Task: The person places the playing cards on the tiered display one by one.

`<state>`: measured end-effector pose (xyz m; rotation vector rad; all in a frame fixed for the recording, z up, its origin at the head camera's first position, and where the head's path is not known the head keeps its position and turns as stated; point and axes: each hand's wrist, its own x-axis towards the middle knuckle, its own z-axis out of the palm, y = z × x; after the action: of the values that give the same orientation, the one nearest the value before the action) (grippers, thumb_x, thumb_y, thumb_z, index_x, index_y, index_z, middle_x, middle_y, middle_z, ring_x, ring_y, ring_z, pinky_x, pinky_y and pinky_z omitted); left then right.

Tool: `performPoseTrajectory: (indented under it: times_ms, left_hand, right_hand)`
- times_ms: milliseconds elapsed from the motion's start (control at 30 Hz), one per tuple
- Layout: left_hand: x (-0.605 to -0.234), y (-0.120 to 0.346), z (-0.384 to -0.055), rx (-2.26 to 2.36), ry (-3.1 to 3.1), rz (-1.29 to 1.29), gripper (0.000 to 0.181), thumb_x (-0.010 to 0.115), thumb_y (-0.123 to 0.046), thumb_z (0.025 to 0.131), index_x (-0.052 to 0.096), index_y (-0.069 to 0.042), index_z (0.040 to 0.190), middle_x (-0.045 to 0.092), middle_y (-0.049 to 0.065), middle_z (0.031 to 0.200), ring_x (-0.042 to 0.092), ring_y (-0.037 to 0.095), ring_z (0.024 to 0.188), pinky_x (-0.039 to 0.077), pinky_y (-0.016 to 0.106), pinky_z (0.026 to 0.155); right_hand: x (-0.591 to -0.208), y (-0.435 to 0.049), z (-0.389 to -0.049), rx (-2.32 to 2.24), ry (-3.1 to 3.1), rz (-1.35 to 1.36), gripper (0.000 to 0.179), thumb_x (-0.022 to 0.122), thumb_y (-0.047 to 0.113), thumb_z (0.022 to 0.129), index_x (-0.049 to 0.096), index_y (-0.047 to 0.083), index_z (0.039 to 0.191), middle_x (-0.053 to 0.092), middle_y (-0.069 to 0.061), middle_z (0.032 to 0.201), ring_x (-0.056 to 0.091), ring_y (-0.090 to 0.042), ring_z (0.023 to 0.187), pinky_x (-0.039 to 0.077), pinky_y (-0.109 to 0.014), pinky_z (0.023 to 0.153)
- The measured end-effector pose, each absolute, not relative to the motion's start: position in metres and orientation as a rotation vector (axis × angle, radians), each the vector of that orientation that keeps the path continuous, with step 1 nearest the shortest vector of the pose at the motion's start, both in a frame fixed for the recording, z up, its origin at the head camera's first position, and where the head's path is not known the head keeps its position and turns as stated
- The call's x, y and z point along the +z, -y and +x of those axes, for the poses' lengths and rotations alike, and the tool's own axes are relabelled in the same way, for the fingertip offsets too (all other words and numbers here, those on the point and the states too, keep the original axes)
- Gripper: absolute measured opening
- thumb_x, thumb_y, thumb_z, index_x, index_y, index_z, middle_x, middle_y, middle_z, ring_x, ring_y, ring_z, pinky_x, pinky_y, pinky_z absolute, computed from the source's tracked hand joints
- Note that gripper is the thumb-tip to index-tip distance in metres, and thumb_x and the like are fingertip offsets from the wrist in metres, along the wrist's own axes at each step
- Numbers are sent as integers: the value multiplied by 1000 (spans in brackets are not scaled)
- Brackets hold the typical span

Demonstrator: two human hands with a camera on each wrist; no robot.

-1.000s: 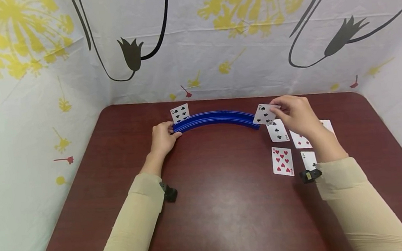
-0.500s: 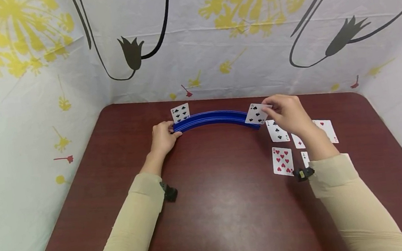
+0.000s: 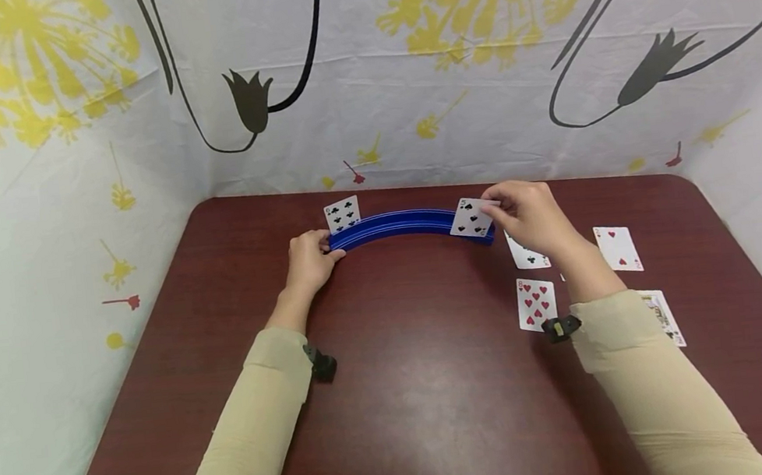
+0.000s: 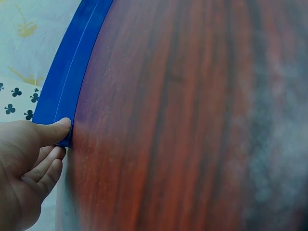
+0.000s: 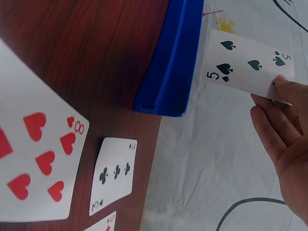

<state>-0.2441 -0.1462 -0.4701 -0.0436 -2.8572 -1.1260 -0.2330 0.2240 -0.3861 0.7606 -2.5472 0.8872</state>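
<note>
Both hands pinch: left (image 3: 308, 261) a crosswise blue rack (image 3: 390, 225), right (image 3: 526, 213) a tilted card (image 3: 469, 218).

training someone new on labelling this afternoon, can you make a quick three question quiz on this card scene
1. Which card does the right hand pinch?
2. Fill in: the left hand grips one end of the curved ____ rack.
3. The eight of hearts lies: a) in the rack; b) on the table; c) under the left hand.

Key: 1. five of spades; 2. blue; 3. b.
</note>
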Motion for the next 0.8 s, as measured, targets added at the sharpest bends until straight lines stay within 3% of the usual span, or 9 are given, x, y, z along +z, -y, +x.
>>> performPoseTrajectory:
  times_ms: [800]
  left_hand:
    - [-472, 147, -244, -1143, 2855, -38, 48, 79, -14, 90, 65, 4, 132, 67, 22, 120, 68, 29, 104, 57, 41, 91]
  right_hand:
    - [-391, -194, -241, 918, 2569, 766, 9, 75, 7, 92, 74, -1, 97, 73, -14, 92, 68, -27, 77, 57, -43, 72]
